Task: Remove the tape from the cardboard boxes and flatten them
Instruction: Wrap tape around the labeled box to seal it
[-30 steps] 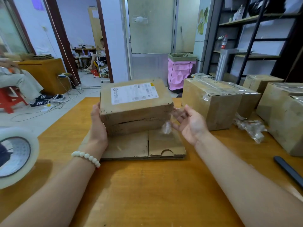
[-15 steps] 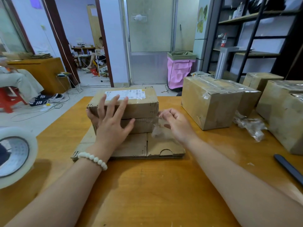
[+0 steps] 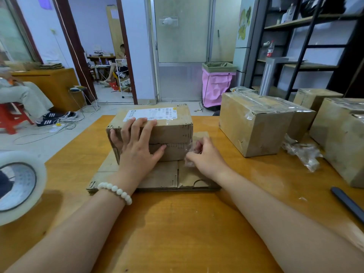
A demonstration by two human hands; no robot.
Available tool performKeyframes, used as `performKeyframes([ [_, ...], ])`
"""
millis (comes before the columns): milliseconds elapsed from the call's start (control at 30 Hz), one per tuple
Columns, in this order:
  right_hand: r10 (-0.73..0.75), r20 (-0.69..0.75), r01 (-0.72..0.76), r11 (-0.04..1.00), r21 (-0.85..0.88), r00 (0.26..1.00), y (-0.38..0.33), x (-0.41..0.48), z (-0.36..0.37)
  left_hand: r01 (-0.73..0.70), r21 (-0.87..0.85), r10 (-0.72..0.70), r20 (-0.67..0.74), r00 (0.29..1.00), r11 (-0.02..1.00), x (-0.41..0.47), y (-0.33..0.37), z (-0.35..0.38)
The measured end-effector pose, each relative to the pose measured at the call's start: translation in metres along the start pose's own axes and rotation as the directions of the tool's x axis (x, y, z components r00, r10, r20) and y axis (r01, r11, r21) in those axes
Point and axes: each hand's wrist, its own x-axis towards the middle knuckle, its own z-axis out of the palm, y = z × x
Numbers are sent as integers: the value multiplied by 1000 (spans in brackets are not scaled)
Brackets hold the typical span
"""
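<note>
Box down, R hand closes on tape
Box (image 3: 173, 131) goes from tipped-up to flat on flattened cardboard (image 3: 157, 178); L hand (image 3: 137, 152) shifts from side to front face, R hand (image 3: 206, 158) goes from spread to pinching tape (image 3: 188, 151).

Even indoor daylight, soft arm shadows on the glossy table (image 3: 177, 233), wide-angle bowing at edges, tape roll (image 3: 17, 186) blurred

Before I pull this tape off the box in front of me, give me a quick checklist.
1. Left hand pressing the box steady: ok.
2. Right hand pinching the tape: ok.
3. Box sits on the flattened cardboard: ok.
4. Space to pull rightward before the neighbouring box: ok.
5. Tape free on the far side: cannot tell.
</note>
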Motion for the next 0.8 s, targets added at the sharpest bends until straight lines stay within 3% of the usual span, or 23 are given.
performKeyframes([
  [100, 22, -34, -21, 1000, 18, 999, -2, -2, 2, -22, -9, 22, -20, 1000, 1000, -1, 4, 0],
  [267, -78, -64, 76, 996, -35, 995, 1, -8, 10, -12, -11, 12, -23, 1000, 1000, -1, 7, 0],
  [533, -73, 99, 88, 984, -152, 992, -3, -13, 1, -19, -21, 19, -31, 999, 1000, -2, 8, 0],
  [633, -85, 10, 85, 992, -91, 996, 0, -9, 0, -6, -37, 5, -5, 1000, 999, -2, 7, 1],
  [800, -53, -132, 27, 981, -192, 990, 4, -2, 2, -11, -15, 11, -24, 1000, 1000, -1, 10, 0],
])
